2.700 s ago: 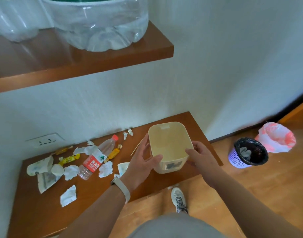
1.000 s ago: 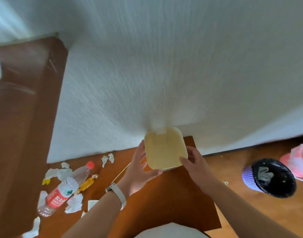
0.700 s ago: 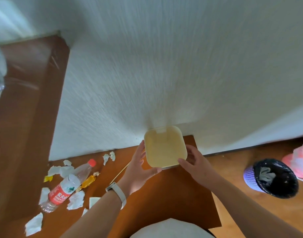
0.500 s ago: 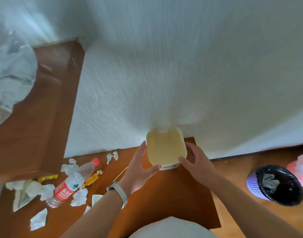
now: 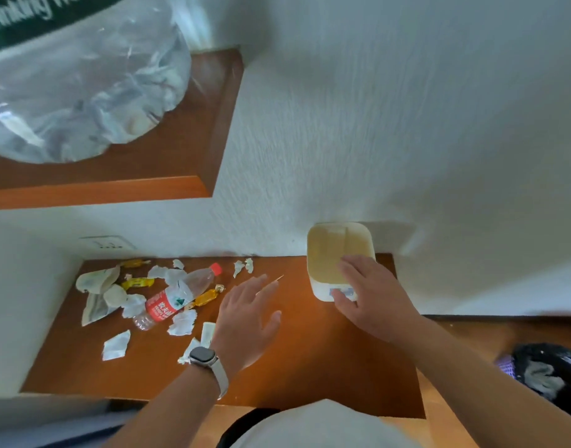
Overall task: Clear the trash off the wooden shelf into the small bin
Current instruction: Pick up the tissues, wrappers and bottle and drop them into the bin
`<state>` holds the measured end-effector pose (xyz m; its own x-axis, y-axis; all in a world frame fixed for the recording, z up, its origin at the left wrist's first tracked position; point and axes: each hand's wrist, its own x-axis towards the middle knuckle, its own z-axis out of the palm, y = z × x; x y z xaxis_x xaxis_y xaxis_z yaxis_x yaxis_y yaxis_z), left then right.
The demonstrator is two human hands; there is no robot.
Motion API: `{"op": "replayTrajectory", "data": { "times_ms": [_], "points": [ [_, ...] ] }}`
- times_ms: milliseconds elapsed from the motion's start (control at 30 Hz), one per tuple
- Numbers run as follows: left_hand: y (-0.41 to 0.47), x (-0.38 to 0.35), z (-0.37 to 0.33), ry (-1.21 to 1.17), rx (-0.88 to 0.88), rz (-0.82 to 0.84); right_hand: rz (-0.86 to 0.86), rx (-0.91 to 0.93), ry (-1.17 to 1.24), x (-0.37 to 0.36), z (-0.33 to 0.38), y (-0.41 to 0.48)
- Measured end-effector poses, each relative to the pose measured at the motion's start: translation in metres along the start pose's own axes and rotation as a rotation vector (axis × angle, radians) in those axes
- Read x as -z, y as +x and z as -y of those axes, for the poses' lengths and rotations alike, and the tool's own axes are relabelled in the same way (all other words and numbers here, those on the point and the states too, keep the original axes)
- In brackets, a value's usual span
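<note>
One careless sweep of the spread-fingered left hand (image 5: 248, 315) could roll the bottle (image 5: 171, 302) off the wooden shelf (image 5: 310, 367) as the right hand (image 5: 374, 299) clasps the small bin (image 5: 323, 292)

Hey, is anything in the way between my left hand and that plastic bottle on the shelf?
Nothing tall does. The left hand is open to the right of the bottle; only a yellow candy wrapper and a crumpled paper scrap lie flat on the shelf between them.
</note>
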<state>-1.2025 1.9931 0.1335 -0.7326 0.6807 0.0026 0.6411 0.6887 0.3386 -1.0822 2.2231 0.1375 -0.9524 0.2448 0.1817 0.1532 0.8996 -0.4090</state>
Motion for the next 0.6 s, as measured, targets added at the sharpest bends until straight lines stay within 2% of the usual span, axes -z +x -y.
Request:
{"op": "replayTrajectory", "data": {
  "times_ms": [300,600],
  "points": [
    [-0.049,0.011,0.06,0.12,0.108,0.021,0.213,0.236,-0.085,-0.039,0.075,0.0],
    [-0.1,0.044,0.158,0.107,0.216,0.016,0.322,0.251,-0.131,-0.094,0.155,0.02]
  ]
}}
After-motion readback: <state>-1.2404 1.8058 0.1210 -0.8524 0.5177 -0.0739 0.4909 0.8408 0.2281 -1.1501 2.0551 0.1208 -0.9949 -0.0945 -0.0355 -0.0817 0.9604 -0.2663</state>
